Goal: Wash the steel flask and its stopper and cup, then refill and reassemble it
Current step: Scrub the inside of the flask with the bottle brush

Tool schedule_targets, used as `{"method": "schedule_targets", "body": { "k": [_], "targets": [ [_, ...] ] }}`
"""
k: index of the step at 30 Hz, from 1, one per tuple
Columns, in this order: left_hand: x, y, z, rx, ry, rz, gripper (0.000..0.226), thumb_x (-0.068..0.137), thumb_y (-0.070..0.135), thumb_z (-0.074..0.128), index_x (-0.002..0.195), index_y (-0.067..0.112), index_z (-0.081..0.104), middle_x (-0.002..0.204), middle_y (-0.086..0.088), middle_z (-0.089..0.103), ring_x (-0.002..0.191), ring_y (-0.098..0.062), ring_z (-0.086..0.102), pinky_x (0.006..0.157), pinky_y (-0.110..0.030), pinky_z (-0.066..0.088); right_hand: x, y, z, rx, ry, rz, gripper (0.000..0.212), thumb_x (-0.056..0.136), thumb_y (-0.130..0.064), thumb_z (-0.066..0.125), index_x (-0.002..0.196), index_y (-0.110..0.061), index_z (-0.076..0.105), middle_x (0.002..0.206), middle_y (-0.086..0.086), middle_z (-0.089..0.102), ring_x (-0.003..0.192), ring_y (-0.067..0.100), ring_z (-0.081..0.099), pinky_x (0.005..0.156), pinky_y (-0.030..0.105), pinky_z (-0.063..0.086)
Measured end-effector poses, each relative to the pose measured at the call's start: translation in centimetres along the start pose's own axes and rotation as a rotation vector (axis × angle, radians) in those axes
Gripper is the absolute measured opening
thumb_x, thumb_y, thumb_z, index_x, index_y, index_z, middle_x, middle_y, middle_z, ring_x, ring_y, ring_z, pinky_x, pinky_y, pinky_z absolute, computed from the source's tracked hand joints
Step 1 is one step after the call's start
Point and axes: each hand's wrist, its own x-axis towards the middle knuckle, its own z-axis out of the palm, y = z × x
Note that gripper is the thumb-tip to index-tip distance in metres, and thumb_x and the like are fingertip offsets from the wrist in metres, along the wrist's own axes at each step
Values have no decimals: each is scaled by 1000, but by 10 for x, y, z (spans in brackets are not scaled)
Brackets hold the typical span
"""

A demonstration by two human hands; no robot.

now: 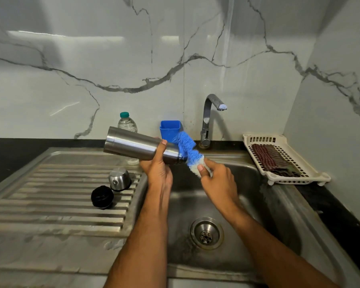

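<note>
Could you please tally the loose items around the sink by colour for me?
Steel: 2, flask and cup
Black: 1, stopper
Blue: 2, brush and holder
Clear: 1, water bottle
White: 1, tray
Dark checked: 1, cloth
Total: 8

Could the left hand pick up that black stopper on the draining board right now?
Probably not at once: the left hand grips the steel flask. The black stopper lies uncovered on the draining board, beside the steel cup, so the way is free once the flask is set down.

No legible text — anywhere (labels included).
</note>
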Motion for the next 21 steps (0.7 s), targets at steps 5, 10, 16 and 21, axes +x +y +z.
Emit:
{"method": "schedule_targets", "body": {
  "k": [5,10,16,21],
  "targets": [
    [-2,-4,5,-33,-70,-19,79,78,-5,80,146,19,45,129,-10,69,115,-24,69,95,-48,58,6,-3,-7,39,19,12,39,99,-35,59,136,-24,63,127,6,69,118,30,63,90,35,49],
    [-4,5,4,-60,-37,6,85,66,20,86,144,12,51,134,-11,66,120,-23,66,103,-47,53,-1,3,-7,13,10,3,39,97,-37,61,135,-25,63,123,7,71,113,32,65,89,39,53],
    [-6,8,5,24,74,93,81,65,23,86,137,5,54,118,-8,71,105,-25,71,78,-31,62,-15,8,-1,-15,-44,-8,44,97,-39,60,140,-28,59,126,4,70,116,29,64,92,41,54],
    [0,9,2,-11,120,111,75,78,10,86,142,23,49,125,-2,70,103,-17,73,76,-34,62,-23,3,11,24,-56,-25,47,96,-40,59,141,-28,57,126,3,70,116,27,65,93,43,55]
  ]
}}
